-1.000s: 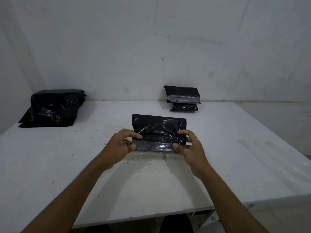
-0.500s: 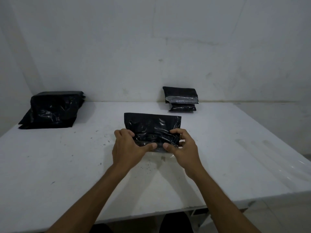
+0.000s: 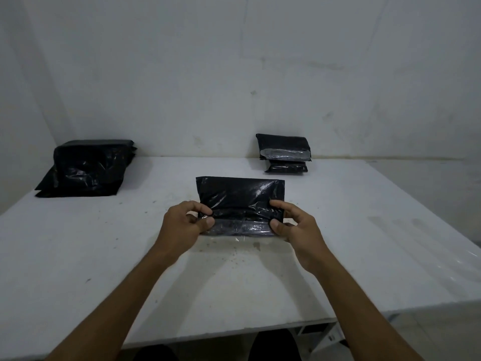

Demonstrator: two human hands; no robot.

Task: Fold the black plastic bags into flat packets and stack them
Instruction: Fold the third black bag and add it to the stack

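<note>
A partly folded black plastic bag (image 3: 240, 196) lies on the white table (image 3: 104, 256) in the middle, its near edge turned up into a narrow band. My left hand (image 3: 183, 225) pinches the left end of that band between thumb and fingers. My right hand (image 3: 294, 225) pinches the right end the same way. A stack of folded black packets (image 3: 285, 153) stands at the back of the table near the wall. A pile of unfolded black bags (image 3: 87, 169) sits at the far left.
The white wall (image 3: 234, 74) runs right behind the table's far edge. The table's near edge (image 3: 234, 332) is close to my body, with a dark seat and a metal frame below it. Small specks of dirt dot the tabletop.
My hands have moved apart from the middle of the bag's near edge out to its two ends, still holding the folded band. The bag has stayed in place.
</note>
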